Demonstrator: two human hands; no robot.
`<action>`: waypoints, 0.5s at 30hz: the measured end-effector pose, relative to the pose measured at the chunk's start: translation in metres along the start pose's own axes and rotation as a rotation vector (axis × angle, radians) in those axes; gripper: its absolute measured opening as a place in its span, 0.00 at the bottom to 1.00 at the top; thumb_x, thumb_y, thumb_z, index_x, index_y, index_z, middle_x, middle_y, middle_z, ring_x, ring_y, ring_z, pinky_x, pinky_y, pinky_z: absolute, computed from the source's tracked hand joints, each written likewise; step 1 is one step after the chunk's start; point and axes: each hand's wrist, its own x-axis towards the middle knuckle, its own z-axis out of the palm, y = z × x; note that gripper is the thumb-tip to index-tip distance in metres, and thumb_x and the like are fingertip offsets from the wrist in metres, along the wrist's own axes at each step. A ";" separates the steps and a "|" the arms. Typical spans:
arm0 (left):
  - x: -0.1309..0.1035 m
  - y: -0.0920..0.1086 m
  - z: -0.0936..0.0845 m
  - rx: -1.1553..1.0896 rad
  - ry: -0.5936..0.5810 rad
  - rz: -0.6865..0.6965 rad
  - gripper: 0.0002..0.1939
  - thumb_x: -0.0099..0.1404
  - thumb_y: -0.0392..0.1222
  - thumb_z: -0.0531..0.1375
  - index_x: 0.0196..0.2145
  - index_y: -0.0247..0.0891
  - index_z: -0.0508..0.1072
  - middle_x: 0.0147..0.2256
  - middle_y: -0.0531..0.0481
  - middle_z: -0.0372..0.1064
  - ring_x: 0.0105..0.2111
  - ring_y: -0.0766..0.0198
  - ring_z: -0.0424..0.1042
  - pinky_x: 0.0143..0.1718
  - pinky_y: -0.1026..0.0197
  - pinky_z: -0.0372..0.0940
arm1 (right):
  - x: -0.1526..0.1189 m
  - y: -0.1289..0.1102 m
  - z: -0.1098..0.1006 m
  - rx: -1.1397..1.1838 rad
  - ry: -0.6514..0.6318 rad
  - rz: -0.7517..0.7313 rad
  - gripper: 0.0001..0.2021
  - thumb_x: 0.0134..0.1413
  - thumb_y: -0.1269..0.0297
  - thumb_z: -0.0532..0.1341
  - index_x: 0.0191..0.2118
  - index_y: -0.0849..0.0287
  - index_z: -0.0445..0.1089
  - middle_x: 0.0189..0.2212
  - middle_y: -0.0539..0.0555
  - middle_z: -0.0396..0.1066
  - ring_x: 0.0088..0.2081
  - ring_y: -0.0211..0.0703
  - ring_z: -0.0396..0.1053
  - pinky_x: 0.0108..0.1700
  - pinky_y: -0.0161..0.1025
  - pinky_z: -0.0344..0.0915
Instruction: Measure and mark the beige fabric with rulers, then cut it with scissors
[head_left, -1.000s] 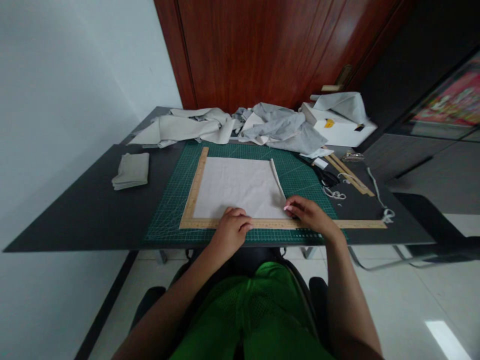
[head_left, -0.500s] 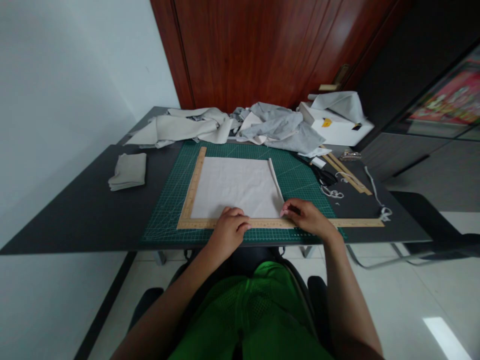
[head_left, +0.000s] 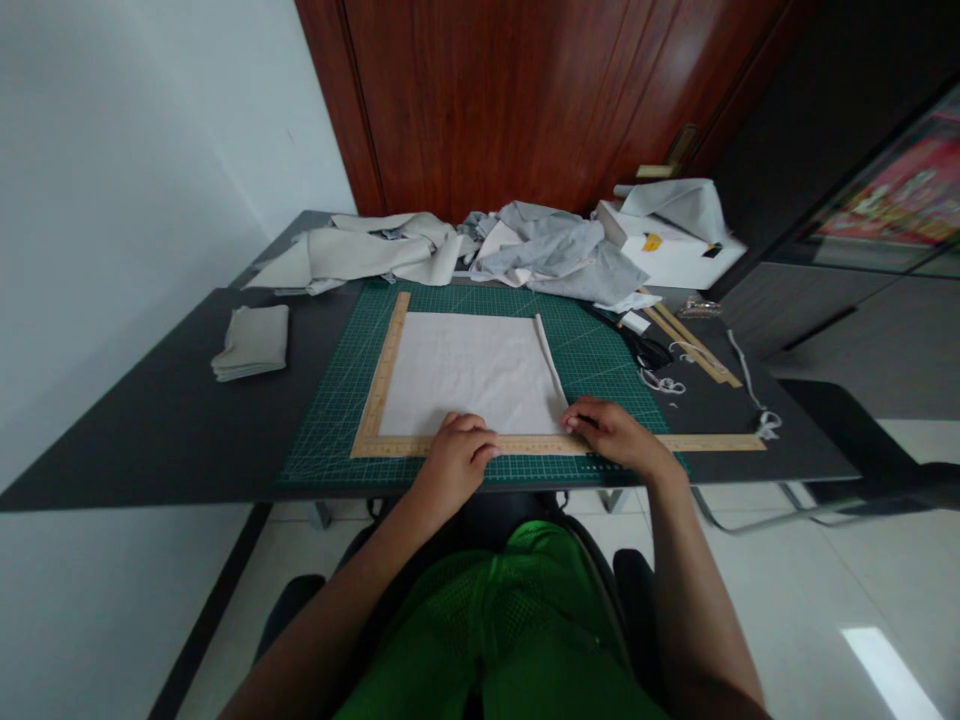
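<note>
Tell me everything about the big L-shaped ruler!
The pale tan, L-shaped wooden-looking ruler lies flat, its tiny markings unreadable. Its short side runs along the left edge of the white rectangular cloth; its long side follows the near edge, reaching past the green gridded mat over the dark grey table. The bare left hand rests on the long side; whether the right hand touches it is unclear.

Cloth [head_left: 472,370] lies on the mat [head_left: 322,430], right of the fabric stack [head_left: 253,338].
</note>
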 end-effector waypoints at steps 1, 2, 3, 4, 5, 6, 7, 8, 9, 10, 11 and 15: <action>0.000 0.000 0.000 0.001 0.000 0.000 0.06 0.66 0.30 0.68 0.35 0.40 0.83 0.38 0.49 0.77 0.42 0.56 0.72 0.48 0.51 0.65 | 0.000 0.000 0.000 -0.010 -0.001 0.003 0.10 0.66 0.67 0.56 0.37 0.55 0.75 0.35 0.54 0.75 0.38 0.46 0.72 0.42 0.42 0.66; 0.000 0.000 0.000 0.001 0.000 0.001 0.06 0.66 0.30 0.68 0.35 0.40 0.83 0.38 0.49 0.77 0.42 0.56 0.72 0.48 0.51 0.65 | 0.000 -0.001 0.000 -0.019 0.001 0.006 0.10 0.66 0.68 0.56 0.36 0.55 0.75 0.35 0.54 0.75 0.38 0.46 0.72 0.43 0.43 0.66; 0.000 0.000 -0.001 0.001 0.001 0.002 0.06 0.66 0.30 0.67 0.35 0.40 0.83 0.38 0.49 0.76 0.42 0.56 0.72 0.48 0.51 0.65 | 0.001 -0.001 0.001 -0.025 0.002 0.007 0.11 0.66 0.68 0.56 0.36 0.55 0.75 0.35 0.54 0.75 0.38 0.47 0.72 0.43 0.43 0.66; 0.000 0.000 -0.001 0.000 0.000 0.004 0.06 0.66 0.30 0.67 0.35 0.40 0.83 0.37 0.49 0.76 0.41 0.56 0.72 0.48 0.51 0.65 | 0.001 -0.002 0.001 -0.030 0.003 0.008 0.11 0.66 0.68 0.55 0.36 0.55 0.75 0.35 0.54 0.75 0.38 0.47 0.72 0.43 0.43 0.66; 0.000 0.000 -0.001 -0.001 -0.001 0.005 0.06 0.66 0.30 0.67 0.35 0.40 0.83 0.37 0.49 0.76 0.41 0.57 0.72 0.47 0.51 0.65 | 0.001 -0.002 0.002 -0.036 0.001 0.008 0.11 0.66 0.69 0.55 0.36 0.54 0.75 0.35 0.54 0.75 0.38 0.47 0.72 0.43 0.43 0.66; 0.000 0.000 -0.001 -0.003 -0.001 0.005 0.07 0.66 0.30 0.67 0.35 0.40 0.83 0.37 0.49 0.76 0.41 0.57 0.72 0.47 0.52 0.65 | 0.002 -0.003 0.002 -0.042 -0.002 0.010 0.11 0.66 0.69 0.55 0.36 0.54 0.75 0.35 0.54 0.75 0.38 0.47 0.73 0.43 0.43 0.67; -0.001 0.000 -0.001 -0.006 0.000 0.004 0.07 0.66 0.30 0.67 0.35 0.40 0.82 0.37 0.49 0.76 0.41 0.57 0.72 0.47 0.52 0.65 | 0.002 -0.003 0.002 -0.048 -0.007 0.011 0.12 0.66 0.69 0.55 0.36 0.54 0.75 0.35 0.54 0.75 0.38 0.47 0.73 0.43 0.43 0.67; -0.001 0.000 -0.001 -0.009 0.003 0.000 0.07 0.67 0.30 0.66 0.35 0.40 0.82 0.37 0.49 0.76 0.41 0.57 0.71 0.47 0.52 0.65 | 0.002 -0.003 0.002 -0.055 -0.010 0.012 0.12 0.66 0.69 0.55 0.36 0.54 0.75 0.35 0.54 0.75 0.38 0.46 0.73 0.44 0.43 0.67; -0.002 0.000 -0.001 -0.012 0.006 -0.004 0.07 0.67 0.30 0.66 0.35 0.40 0.82 0.38 0.49 0.76 0.42 0.56 0.71 0.46 0.52 0.65 | 0.002 -0.003 0.002 -0.061 -0.013 0.012 0.12 0.66 0.69 0.54 0.36 0.54 0.75 0.35 0.54 0.75 0.39 0.47 0.73 0.44 0.43 0.67; -0.002 0.000 -0.001 -0.015 0.006 -0.008 0.07 0.67 0.30 0.66 0.35 0.40 0.82 0.38 0.49 0.76 0.42 0.56 0.71 0.46 0.52 0.65 | 0.002 -0.003 0.002 -0.065 -0.015 0.013 0.12 0.66 0.69 0.54 0.37 0.54 0.75 0.35 0.54 0.75 0.39 0.47 0.73 0.44 0.43 0.67; -0.002 0.000 -0.001 -0.017 0.004 -0.010 0.07 0.67 0.31 0.66 0.35 0.41 0.82 0.38 0.49 0.76 0.42 0.56 0.71 0.47 0.52 0.65 | 0.002 -0.003 0.001 -0.065 -0.014 0.011 0.12 0.66 0.69 0.54 0.37 0.54 0.75 0.35 0.54 0.75 0.39 0.47 0.73 0.45 0.43 0.67; -0.002 0.001 -0.002 -0.008 -0.004 -0.008 0.07 0.68 0.32 0.65 0.35 0.41 0.82 0.38 0.49 0.75 0.42 0.56 0.71 0.48 0.51 0.65 | 0.000 -0.003 -0.002 -0.028 0.004 0.015 0.11 0.65 0.68 0.55 0.37 0.53 0.75 0.35 0.54 0.76 0.38 0.47 0.74 0.43 0.43 0.68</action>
